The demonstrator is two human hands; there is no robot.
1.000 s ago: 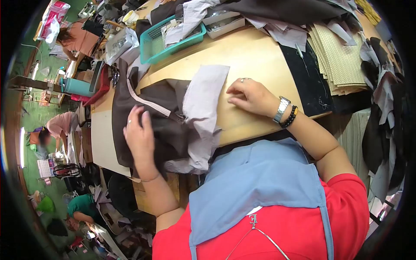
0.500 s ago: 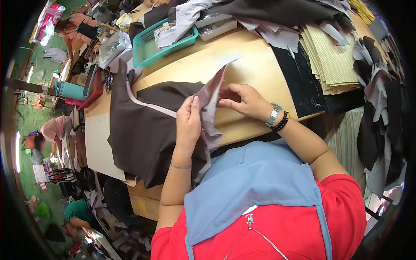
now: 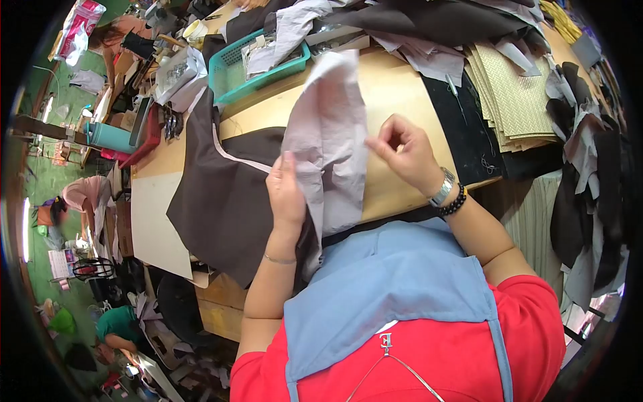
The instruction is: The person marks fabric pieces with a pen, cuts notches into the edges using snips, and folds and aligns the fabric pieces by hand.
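Note:
A dark brown cloth piece [image 3: 221, 194] with a pale lining [image 3: 325, 141] lies over the table's front edge. My left hand [image 3: 287, 197] is closed on the cloth where the brown fabric meets the lining, thumb on top. The upper end of the lining stands up off the table, slightly blurred. My right hand [image 3: 408, 157] is at the lining's right edge with its fingers curled and the thumb tip close to that edge. Whether anything is between those fingertips is too small to tell. A narrow pale strip [image 3: 241, 165] runs along the brown fabric's edge.
A teal basket [image 3: 258, 87] holding cloth stands at the back. Patterned yellowish sheets [image 3: 512, 100] are stacked to the right, beside a thin pointed tool [image 3: 454, 87]. Dark and pale scraps [image 3: 586, 134] hang at far right. Other people [image 3: 124, 328] work at left.
The lining has swung upward and opened out, showing its broad pale face. My right hand has moved right and slightly up. My left hand keeps its hold, slightly lower.

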